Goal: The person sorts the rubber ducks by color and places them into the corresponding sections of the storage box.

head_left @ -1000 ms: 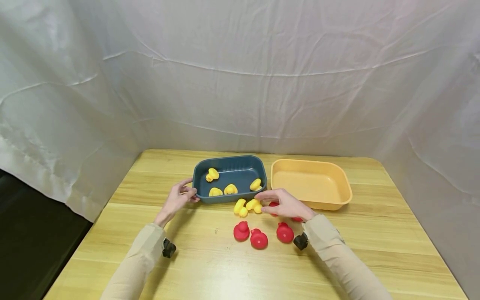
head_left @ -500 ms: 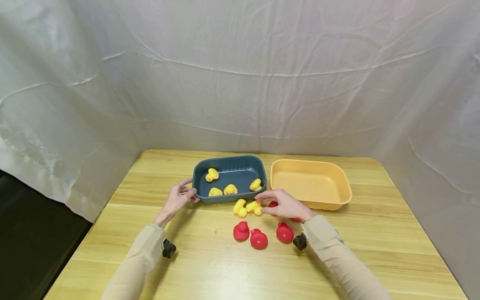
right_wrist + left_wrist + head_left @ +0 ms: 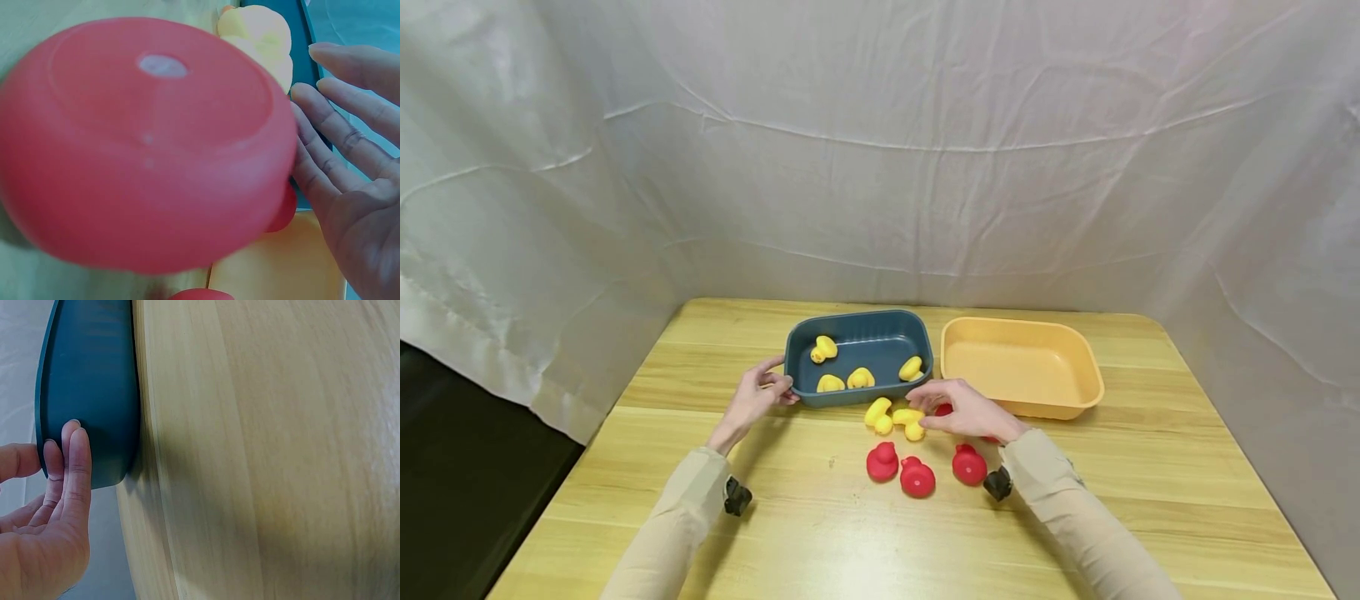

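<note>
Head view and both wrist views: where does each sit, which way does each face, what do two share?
Head: on the head, looking forward and down at the table; left hand, right hand, sleeves.
Left wrist: on that wrist, facing the outside of the blue tray; left hand only.
Right wrist: on that wrist, facing a close red duck; right hand only.
Head and right wrist share the orange tray.

I seem to be in a makeshift recording booth: pale sheeting (image 3: 880, 183) hangs left, right and far around my wood-grained table (image 3: 820, 533).
</note>
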`<state>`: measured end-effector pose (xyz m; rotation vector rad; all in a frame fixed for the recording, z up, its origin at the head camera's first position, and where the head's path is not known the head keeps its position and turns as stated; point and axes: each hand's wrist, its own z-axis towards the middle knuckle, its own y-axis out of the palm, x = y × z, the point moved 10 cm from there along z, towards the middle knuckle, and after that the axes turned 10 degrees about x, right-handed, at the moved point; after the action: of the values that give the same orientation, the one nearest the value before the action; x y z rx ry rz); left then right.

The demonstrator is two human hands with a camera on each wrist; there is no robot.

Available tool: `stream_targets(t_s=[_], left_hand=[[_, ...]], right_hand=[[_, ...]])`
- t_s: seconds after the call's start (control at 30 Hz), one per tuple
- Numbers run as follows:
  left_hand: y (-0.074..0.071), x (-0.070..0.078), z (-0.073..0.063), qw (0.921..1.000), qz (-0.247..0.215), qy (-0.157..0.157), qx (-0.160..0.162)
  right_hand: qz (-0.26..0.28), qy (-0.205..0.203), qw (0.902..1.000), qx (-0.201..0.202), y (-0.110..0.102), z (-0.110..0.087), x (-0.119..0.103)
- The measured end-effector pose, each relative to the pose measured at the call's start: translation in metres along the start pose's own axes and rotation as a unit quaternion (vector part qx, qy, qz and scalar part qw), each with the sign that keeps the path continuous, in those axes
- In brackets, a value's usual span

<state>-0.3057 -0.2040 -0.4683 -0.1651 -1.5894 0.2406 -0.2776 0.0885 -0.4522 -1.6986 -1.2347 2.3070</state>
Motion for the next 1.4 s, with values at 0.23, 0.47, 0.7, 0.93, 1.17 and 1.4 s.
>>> stream_targets(t_s=[0.23, 0.47, 0.7, 0.93, 1.17, 1.4], left_hand=[[0.0, 0.001, 0.0, 1.0, 0.002, 0.001, 0.0], [0.0, 0.0, 0.0, 1.0, 0.001, 0.001, 0.0], [0.0, 0.0, 0.0, 1.0, 0.001, -0.001, -0.001], [0.0, 0.0, -0.001, 1.0, 0.003, -0.002, -0.001], [0.0, -0.001, 0.0, 1.0, -0.003, -0.006, -0.003], [0.0, -0.002, 0.0, 1.0, -0.005, -0.009, 0.0]], right_hand=[[-0.004, -0.004, 0.9999, -0.009, 0.004, 0.001, 0.0], [-0.023, 0.024, 0.9991, -0.025, 0.009, 0.003, 0.003], [-0.056, 0.01, 0.9972, -0.049, 0.015, 0.004, 0.001], [-0.063, 0.018, 0.9958, -0.063, 0.018, 0.003, 0.005], [-0.068, 0.011, 0.9943, -0.081, 0.022, 0.004, 0.004], [-0.087, 0.004, 0.9927, -0.083, 0.023, 0.005, 0.006]])
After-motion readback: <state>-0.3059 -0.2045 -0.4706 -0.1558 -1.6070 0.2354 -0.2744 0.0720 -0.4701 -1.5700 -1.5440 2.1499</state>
